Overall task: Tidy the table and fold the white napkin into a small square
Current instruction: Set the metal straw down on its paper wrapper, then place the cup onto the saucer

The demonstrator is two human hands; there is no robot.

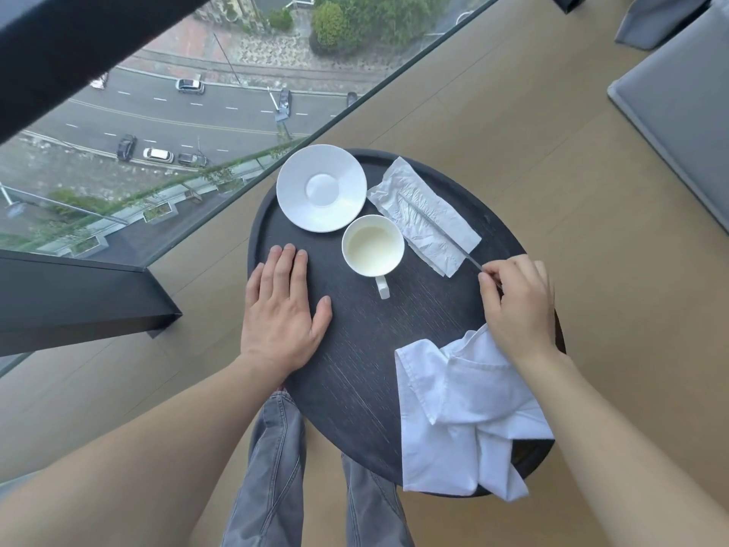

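Table [355, 373]: dark, egg-shaped top with fine wood grain and a low raised rim.
Saucer [321, 188]: glossy white disc with a round well, at 11 o'clock, overhanging the rim.
Cup [373, 246]: white, smooth, pale creamy inside, near centre just beside the saucer; handle points to 6 o'clock.
Paper napkin [424, 217]: thin, crinkled rectangle at 1 o'clock.
Utensil [438, 227]: slim metal, lying diagonally on the paper napkin.
White napkin [461, 412]: woven cloth, rumpled and partly folded, at 5 o'clock, draping over the edge.
Left hand [282, 309]: spread flat, palm down, at 9 o'clock.
Right hand [516, 305]: at 3 o'clock, fingertips pinching the utensil's near end.
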